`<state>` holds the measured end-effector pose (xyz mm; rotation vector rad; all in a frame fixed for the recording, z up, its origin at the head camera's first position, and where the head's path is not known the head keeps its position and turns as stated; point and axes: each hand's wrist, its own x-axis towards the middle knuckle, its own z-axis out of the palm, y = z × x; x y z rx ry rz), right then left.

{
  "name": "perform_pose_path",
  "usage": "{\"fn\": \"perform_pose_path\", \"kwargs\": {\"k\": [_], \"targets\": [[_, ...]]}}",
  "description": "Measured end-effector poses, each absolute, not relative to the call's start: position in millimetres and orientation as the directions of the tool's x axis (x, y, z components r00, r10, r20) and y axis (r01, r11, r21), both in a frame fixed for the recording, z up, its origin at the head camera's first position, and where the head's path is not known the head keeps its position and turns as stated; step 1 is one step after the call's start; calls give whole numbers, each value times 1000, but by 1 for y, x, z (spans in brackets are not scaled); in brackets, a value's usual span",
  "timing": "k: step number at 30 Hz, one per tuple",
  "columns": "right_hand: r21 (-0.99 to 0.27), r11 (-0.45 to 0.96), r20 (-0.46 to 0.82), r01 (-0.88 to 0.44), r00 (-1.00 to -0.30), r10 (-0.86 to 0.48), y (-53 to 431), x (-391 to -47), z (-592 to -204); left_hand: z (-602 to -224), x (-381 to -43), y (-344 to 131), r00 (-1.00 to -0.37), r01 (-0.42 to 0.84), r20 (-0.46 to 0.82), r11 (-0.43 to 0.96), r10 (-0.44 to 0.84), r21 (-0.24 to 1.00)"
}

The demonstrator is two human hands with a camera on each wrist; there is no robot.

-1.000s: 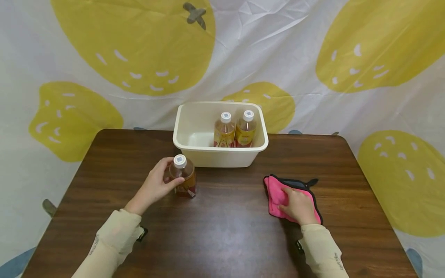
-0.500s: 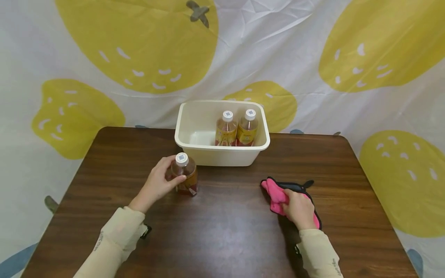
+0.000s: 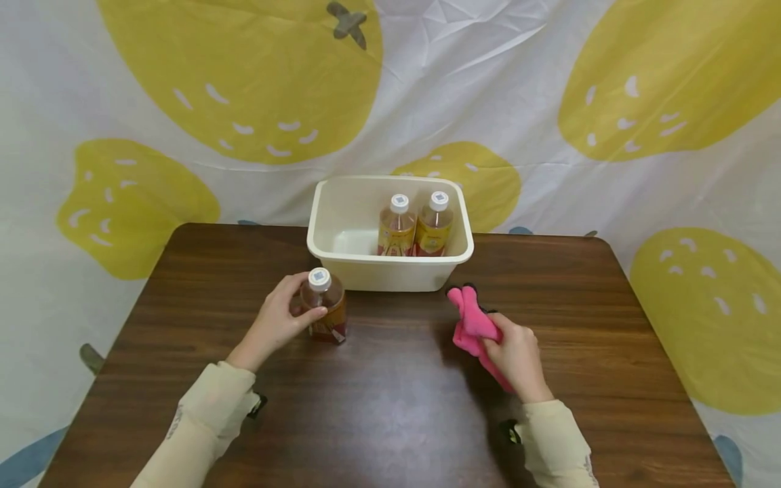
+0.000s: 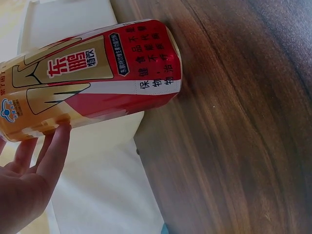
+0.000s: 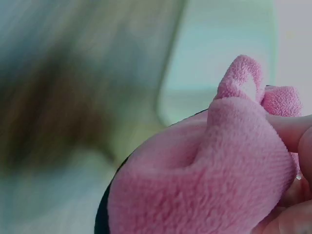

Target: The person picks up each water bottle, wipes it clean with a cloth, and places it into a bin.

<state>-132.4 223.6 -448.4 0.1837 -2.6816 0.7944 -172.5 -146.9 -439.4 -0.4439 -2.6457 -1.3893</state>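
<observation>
On the left of the head view, my left hand [image 3: 274,324] grips a drink bottle [image 3: 327,313] with a white cap, its thumb and fingers round the upper body. The bottle stands upright on the table just in front of the bin. Its red and gold label [image 4: 97,73] with printed characters fills the left wrist view. My right hand [image 3: 517,352] pinches a bunched pink cloth [image 3: 478,329] with black edging, held over the table at the right. Up close in the right wrist view, the fluffy cloth [image 5: 209,161] hides part of the fingers.
A cream plastic bin [image 3: 390,274] stands at the back of the brown wooden table [image 3: 390,413]. Inside its right half are two similar bottles, a left one [image 3: 396,230] and a right one [image 3: 434,227]. Behind hangs a lemon-print curtain [image 3: 274,81].
The right hand has gathered up the pink cloth from where it lay flat and moved it leftward, toward the bin. The left hand and its bottle stay in place.
</observation>
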Motion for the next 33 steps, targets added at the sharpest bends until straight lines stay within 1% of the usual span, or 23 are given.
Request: {"fn": "perform_pose_path", "kwargs": {"k": [4,9,12,15,19,27,33], "targets": [[-586,753,393,-298,-918,-58,202,-133,-431,-439,-172,-147,-950,311,243,540,196,782],[-653,651,421,-387,-900,-113,169,-135,-417,-440,-172,-147,-949,316,247,549,197,774],[-701,588,403,-404,-904,-141,150,-137,-412,-439,-172,-147,-948,317,249,550,196,772],[-746,540,368,-389,-917,-153,133,-140,-411,-438,-172,-147,-947,321,255,548,196,772],[-765,501,366,-405,-913,-179,111,-146,-411,-438,-172,-147,-946,323,257,545,196,774],[-748,454,433,-485,-874,-219,74,-157,-413,-438,-172,-146,-950,313,249,529,190,789],[-748,448,437,-490,-871,-223,55,-165,-416,-439,-172,-147,-951,308,249,520,182,797]]}}
